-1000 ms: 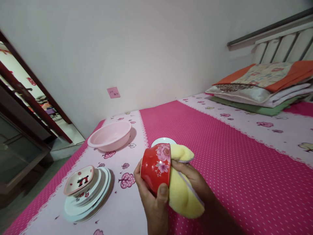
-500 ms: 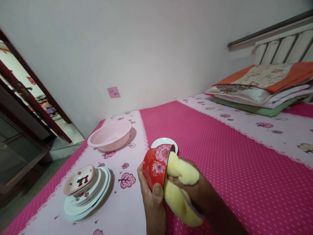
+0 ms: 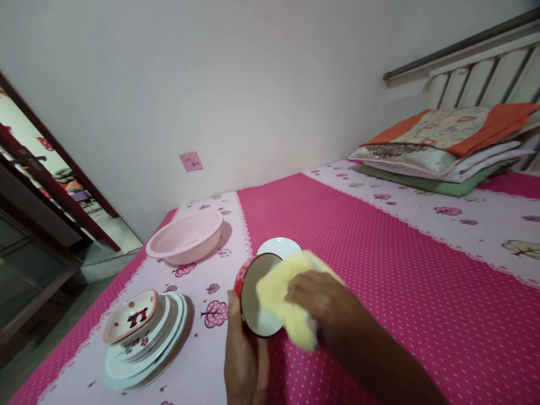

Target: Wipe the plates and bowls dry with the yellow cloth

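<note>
My left hand [image 3: 244,354] grips a red bowl with pink flowers [image 3: 253,306] from below, tipped so its white inside faces me. My right hand [image 3: 320,304] is closed on a yellow cloth [image 3: 278,292] and presses it against the bowl's rim and inside. Both hands hover low over the pink dotted bed cover [image 3: 379,270]. A small white plate [image 3: 279,246] lies just behind the bowl.
A stack of white plates topped by a small square dish [image 3: 143,337] sits at the left. A pink basin [image 3: 184,237] stands farther back near the wall. Folded bedding and a pillow [image 3: 439,146] lie at the far right. An open doorway is at the left.
The bowl has turned from showing its red outside to showing its white inside. My right hand with the cloth has moved from beside the bowl onto its opening.
</note>
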Action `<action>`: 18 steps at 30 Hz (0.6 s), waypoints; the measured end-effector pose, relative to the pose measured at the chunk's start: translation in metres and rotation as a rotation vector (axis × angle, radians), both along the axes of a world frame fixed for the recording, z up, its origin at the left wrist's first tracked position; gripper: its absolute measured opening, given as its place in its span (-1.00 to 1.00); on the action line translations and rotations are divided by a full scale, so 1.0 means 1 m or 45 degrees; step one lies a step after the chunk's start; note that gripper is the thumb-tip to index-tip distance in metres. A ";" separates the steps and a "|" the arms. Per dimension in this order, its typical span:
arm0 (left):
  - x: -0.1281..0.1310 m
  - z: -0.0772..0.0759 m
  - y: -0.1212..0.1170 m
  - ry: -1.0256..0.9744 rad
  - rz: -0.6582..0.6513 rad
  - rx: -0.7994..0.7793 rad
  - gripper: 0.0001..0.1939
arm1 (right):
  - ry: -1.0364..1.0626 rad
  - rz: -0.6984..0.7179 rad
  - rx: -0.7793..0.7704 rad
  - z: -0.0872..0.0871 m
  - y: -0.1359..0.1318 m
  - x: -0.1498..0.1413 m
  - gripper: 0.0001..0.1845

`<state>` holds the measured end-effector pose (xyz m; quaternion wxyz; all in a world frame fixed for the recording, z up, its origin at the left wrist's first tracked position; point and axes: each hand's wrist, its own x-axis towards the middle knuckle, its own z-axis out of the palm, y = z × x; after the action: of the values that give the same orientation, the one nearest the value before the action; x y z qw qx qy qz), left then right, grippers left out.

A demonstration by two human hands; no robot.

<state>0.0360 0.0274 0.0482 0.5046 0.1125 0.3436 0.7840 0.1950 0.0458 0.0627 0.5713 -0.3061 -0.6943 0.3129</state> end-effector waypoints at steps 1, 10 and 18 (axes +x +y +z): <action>-0.002 0.005 0.000 -0.052 0.057 -0.048 -0.63 | -0.060 -0.082 0.086 0.003 0.002 0.009 -0.72; -0.003 0.018 -0.002 -0.188 -0.030 -0.058 -0.58 | -0.419 -0.366 0.599 0.025 -0.006 0.012 -0.57; 0.001 0.008 -0.007 -0.277 -0.262 0.109 -0.58 | -0.734 -0.001 0.535 0.012 -0.008 -0.039 -0.75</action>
<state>0.0371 0.0203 0.0566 0.6111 0.0831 0.2397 0.7498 0.1564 0.0380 0.0750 0.4025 -0.2577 -0.8761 0.0638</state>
